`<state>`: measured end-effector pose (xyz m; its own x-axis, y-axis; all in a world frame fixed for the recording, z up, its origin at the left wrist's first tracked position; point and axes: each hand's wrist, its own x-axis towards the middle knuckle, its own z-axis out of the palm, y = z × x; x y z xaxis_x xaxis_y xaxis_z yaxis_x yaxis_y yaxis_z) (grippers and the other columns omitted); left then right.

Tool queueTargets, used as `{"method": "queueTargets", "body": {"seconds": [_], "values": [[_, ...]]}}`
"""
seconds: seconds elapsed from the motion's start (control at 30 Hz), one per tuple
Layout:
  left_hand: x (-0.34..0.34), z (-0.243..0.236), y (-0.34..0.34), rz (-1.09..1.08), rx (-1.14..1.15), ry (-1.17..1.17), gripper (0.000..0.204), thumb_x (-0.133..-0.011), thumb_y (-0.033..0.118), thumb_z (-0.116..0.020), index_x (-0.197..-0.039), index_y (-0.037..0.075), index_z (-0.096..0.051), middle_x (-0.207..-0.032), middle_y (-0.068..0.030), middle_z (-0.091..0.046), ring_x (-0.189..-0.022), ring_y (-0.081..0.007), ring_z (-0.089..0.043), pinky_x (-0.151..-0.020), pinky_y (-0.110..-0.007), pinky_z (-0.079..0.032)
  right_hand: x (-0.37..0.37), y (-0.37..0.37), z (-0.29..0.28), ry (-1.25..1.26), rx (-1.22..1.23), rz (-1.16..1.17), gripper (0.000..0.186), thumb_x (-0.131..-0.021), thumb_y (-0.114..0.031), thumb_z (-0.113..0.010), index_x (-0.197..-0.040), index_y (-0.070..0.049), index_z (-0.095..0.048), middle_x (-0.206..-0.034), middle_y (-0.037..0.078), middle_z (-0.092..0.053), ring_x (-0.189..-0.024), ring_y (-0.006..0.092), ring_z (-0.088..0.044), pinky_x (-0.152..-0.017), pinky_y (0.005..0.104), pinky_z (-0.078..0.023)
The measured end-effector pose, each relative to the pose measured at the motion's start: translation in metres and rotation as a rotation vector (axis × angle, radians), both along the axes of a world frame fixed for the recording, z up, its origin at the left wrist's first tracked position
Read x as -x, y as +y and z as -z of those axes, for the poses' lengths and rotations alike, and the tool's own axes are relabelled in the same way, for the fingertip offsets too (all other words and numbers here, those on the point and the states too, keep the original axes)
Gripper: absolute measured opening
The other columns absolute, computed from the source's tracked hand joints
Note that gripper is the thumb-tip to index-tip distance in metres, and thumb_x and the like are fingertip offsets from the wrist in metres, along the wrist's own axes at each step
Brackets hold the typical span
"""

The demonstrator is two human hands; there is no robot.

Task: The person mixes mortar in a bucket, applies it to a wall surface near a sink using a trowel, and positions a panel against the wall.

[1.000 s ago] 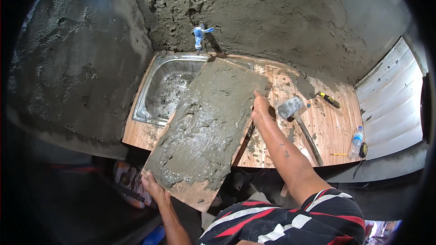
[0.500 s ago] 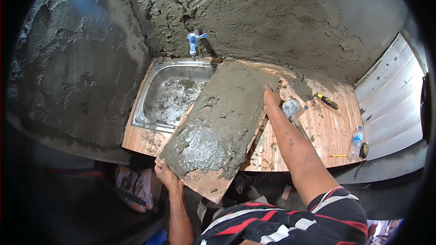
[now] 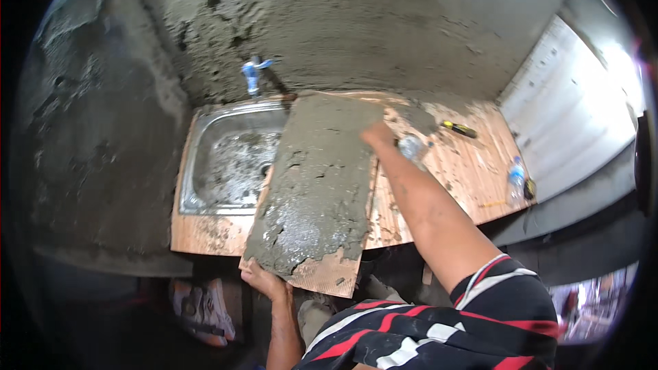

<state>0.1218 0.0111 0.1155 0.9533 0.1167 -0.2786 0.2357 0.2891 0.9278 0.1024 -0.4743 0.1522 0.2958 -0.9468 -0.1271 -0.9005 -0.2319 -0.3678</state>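
A long board (image 3: 322, 281) coated with wet grey mortar lies across the right end of the steel sink (image 3: 195, 164) and the wood-patterned counter (image 3: 473, 164), its near end jutting past the front edge. My left hand (image 3: 267, 281) grips its near left corner from the side and below. My right hand (image 3: 377, 134) grips the far part of its right edge. Beside that hand lie a mallet (image 3: 410, 146), its handle mostly behind my forearm, and a grey trowel with a yellow-black handle (image 3: 460, 129).
A blue-wrapped tap (image 3: 251, 75) sticks out of the mortared wall (image 3: 343, 27). At the counter's right stand a plastic bottle (image 3: 515, 179), a tape measure (image 3: 529, 188) and a white leaning panel (image 3: 569, 96). A sack (image 3: 202, 308) lies below at left.
The board has straightened toward upright in the view, its near end shifting rightward with my left hand. Both hands keep their grip. The whole view has shifted as my head moved.
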Motion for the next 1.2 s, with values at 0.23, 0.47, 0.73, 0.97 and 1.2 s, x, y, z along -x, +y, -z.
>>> {"method": "queueTargets", "body": {"seconds": [0.23, 0.47, 0.73, 0.97, 1.2], "values": [[-0.007, 0.01, 0.016, 0.047, 0.01, 0.028, 0.032, -0.099, 0.016, -0.047, -0.116, -0.01, -0.052, -0.116, -0.0197, -0.061, -0.099, -0.0296, -0.066, -0.086, -0.044, -0.056, 0.007, 0.045, -0.072, -0.006, -0.076, -0.04, 0.043, -0.085, -0.032, -0.065, -0.114, -0.002, -0.073, -0.123, 0.021, -0.07, -0.114, 0.035, -0.069, -0.098, 0.0436, -0.053], [0.003, -0.004, 0.024, 0.176, 0.123, 0.044, 0.028, -0.102, 0.02, -0.052, -0.115, -0.005, -0.049, -0.116, -0.0158, -0.058, -0.102, -0.0242, -0.06, -0.087, -0.041, -0.052, 0.135, -0.049, -0.097, 0.242, 0.348, -0.087, 0.049, -0.09, -0.04, -0.065, -0.116, 0.001, -0.067, -0.122, 0.026, -0.067, -0.117, 0.0408, -0.063, -0.102, 0.0491, -0.05], [0.05, -0.046, 0.026, 0.221, 0.206, 0.223, 0.024, -0.102, 0.016, -0.046, -0.121, 0.002, -0.051, -0.12, -0.0126, -0.061, -0.104, -0.0267, -0.067, -0.08, -0.045, -0.061, 0.215, -0.116, -0.071, 0.61, 0.244, -0.092, 0.061, -0.089, -0.049, -0.068, -0.135, -0.01, -0.058, -0.124, 0.013, -0.071, -0.116, 0.0346, -0.067, -0.098, 0.0529, -0.05], [0.068, -0.043, 0.07, 0.471, 0.042, 0.457, 0.036, -0.105, 0.04, -0.053, -0.119, 0.007, -0.053, -0.101, -0.0076, -0.064, -0.089, -0.0218, -0.071, -0.061, -0.038, -0.062, 0.241, -0.13, -0.072, 0.388, 0.323, -0.258, 0.044, -0.085, -0.044, -0.073, -0.102, -0.003, -0.072, -0.103, 0.024, -0.072, -0.102, 0.0406, -0.069, -0.088, 0.0487, -0.055], [0.014, -0.111, 0.093, 1.102, -0.263, 0.387, 0.029, -0.095, 0.028, -0.074, -0.101, 0.004, -0.059, -0.086, -0.005, -0.066, -0.077, -0.0145, -0.069, -0.061, -0.028, -0.056, 0.225, -0.09, -0.161, 0.042, 0.441, -0.337, 0.04, -0.093, -0.039, -0.064, -0.102, 0.001, -0.068, -0.098, 0.027, -0.07, -0.094, 0.0472, -0.066, -0.079, 0.0541, -0.049]]}}
